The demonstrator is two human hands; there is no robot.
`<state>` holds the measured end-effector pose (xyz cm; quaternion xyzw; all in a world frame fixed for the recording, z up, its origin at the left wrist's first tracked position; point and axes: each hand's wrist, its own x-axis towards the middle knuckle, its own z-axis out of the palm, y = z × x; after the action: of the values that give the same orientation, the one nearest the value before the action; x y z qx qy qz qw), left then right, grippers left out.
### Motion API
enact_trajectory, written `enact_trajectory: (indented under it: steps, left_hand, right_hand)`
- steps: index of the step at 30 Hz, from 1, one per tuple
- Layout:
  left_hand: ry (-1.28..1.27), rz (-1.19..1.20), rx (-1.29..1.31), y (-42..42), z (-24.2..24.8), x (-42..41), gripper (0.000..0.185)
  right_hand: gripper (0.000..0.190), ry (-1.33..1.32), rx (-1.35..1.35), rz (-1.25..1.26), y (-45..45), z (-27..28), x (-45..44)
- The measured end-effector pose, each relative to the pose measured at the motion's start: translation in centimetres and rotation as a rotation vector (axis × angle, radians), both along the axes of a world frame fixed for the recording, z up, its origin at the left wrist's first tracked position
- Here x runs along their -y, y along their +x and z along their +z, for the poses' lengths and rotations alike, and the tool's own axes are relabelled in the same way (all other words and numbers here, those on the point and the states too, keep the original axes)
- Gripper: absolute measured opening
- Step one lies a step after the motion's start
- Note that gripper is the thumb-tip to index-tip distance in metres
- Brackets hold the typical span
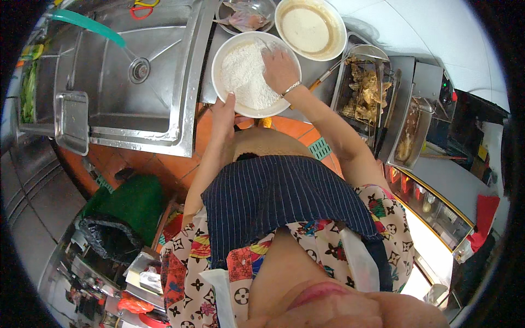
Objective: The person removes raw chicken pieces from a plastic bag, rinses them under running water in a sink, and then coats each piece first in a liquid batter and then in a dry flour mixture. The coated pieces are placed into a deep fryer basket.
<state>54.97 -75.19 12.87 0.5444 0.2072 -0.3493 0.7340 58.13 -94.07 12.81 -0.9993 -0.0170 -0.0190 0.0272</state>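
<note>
A white bowl [218, 82] filled with white flour-like powder [246, 78] stands before me on a metal counter. My left hand [223, 117] grips its near left rim, thumb over the edge. Inside the bowl, my right hand [281, 69] presses into the powder at the right side. Its fingertips are coated white and partly buried, so whether they hold anything is hidden. Behind to the right is another white bowl [338, 24] of pale batter [305, 30]. A clear bowl [268, 26] with raw meat or poultry [246, 18] sits at the back left.
On the left is a stainless steel sink [123, 94] with a green hose [90, 26], scissors [142, 12] and a metal tray [71, 123]. Fried pieces [369, 94] lie in a wire rack at right, beside a strainer [371, 51] and a fryer [410, 131]. A green bin [139, 205] stands lower left.
</note>
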Motion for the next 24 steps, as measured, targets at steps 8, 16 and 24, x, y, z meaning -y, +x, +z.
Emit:
enact_trajectory:
  steps: [8, 16, 24]
  left_hand:
    - [-0.031, -0.017, 0.02, 0.1, 0.1, -0.2, 0.045]
    - [-0.003, -0.006, -0.005, 0.1, -1.3, -0.1, 0.041]
    - [-0.029, 0.003, -0.004, 0.2, -0.5, -0.3, 0.043]
  right_hand:
    - [0.042, 0.3, -0.245, 0.076, 0.3, -1.4, -1.1]
    - [0.05, 0.282, -0.47, 0.177, 2.3, 1.3, -1.7]
    - [0.057, 0.148, -0.347, 0.138, -0.1, 1.3, -1.7]
